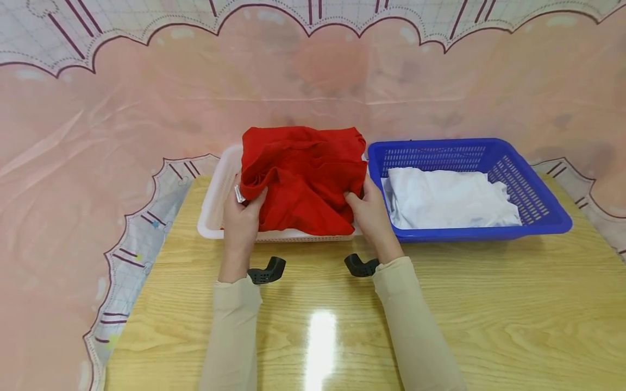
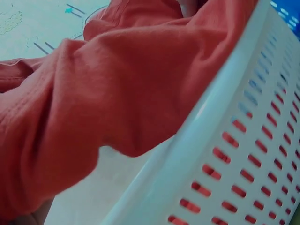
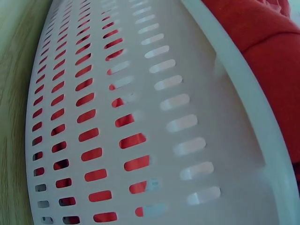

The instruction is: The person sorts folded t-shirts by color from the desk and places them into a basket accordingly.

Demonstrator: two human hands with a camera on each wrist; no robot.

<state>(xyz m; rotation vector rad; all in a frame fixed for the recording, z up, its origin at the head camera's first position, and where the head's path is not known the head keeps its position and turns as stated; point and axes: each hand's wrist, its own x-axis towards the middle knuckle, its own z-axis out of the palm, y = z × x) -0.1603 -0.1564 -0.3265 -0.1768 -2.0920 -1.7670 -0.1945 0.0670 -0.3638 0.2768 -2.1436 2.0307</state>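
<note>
A bunched red cloth garment (image 1: 308, 179) lies over the white plastic basket (image 1: 211, 217), hiding most of its inside. My left hand (image 1: 244, 214) grips the garment's left side, thumb on top of the fabric. At its right side my right hand (image 1: 368, 209) pinches the cloth, thumb also uppermost. A small white tag-like piece (image 1: 239, 194) shows beside the left fingers. In the left wrist view, the red fabric (image 2: 122, 84) hangs across the basket rim (image 2: 187, 126). Through the slots of the basket wall (image 3: 154, 122), more red shows in the right wrist view.
Right of the white basket stands a blue plastic basket (image 1: 543, 201) with white folded cloth (image 1: 450, 198) in it. Both are on a wooden table (image 1: 318, 304) against a pink patterned backdrop (image 1: 146, 108). Black curved pieces (image 1: 269, 270) show beside both wrists.
</note>
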